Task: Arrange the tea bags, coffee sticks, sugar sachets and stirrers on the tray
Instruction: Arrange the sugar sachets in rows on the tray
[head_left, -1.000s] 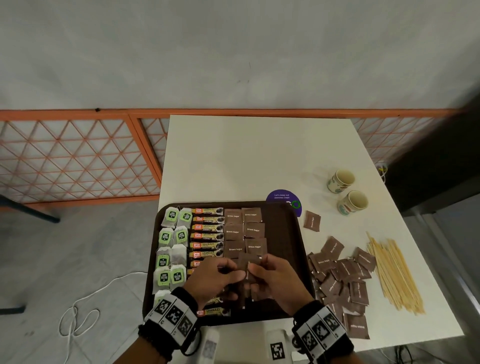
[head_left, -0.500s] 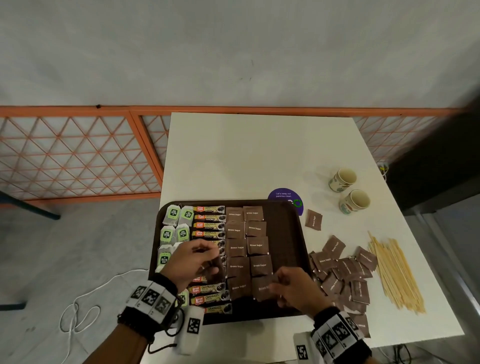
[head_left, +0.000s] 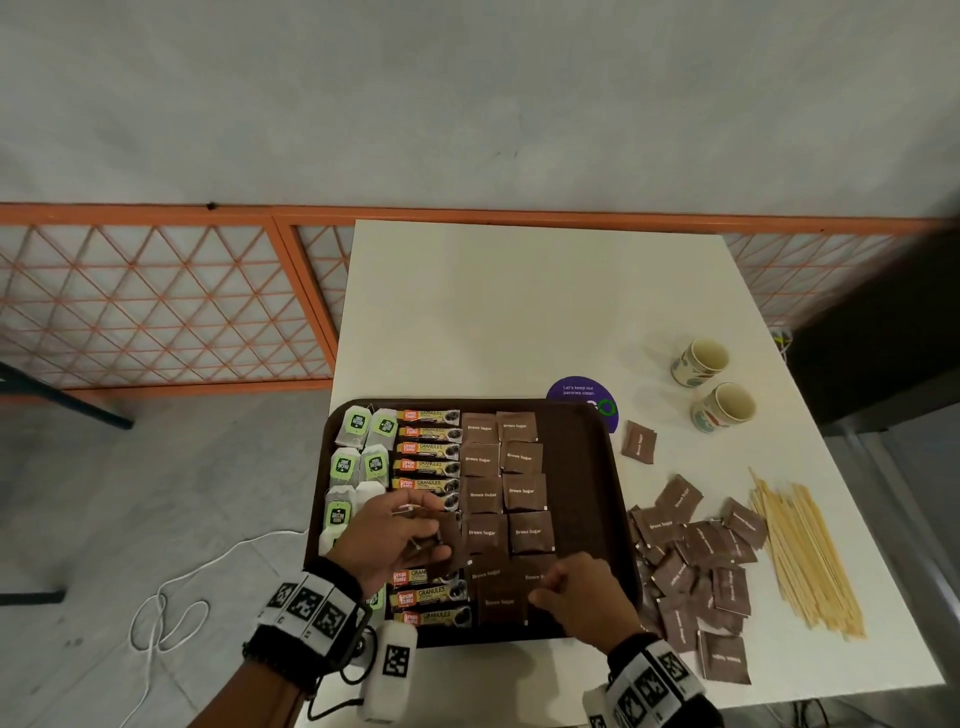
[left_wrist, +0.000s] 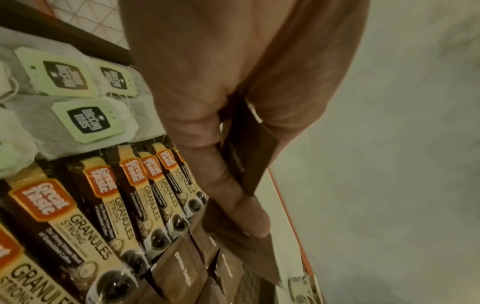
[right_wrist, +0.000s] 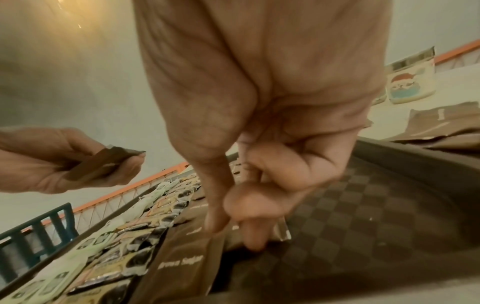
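A dark brown tray (head_left: 587, 467) holds tea bags (head_left: 363, 441) at its left, coffee sticks (head_left: 428, 449) beside them, and two columns of brown sugar sachets (head_left: 498, 493). My left hand (head_left: 410, 535) hovers over the coffee sticks and grips a small stack of sugar sachets (left_wrist: 249, 148) between thumb and fingers. My right hand (head_left: 550, 587) is at the near end of the right sugar column, thumb and forefinger pinching a sachet (right_wrist: 280, 228) that lies flat on the tray. More sachets (head_left: 696, 561) lie piled on the table right of the tray, with wooden stirrers (head_left: 805, 551) beyond.
Two paper cups (head_left: 701, 361) stand at the table's far right, by a purple sticker (head_left: 576, 389) and a lone sachet (head_left: 639, 441). The tray's right third shows bare. A white cable (head_left: 171, 608) lies on the floor to the left.
My hands were together over the tray's near middle and have parted. The left rose leftward with its stack; the right went to the near end of the right sugar column with one sachet.
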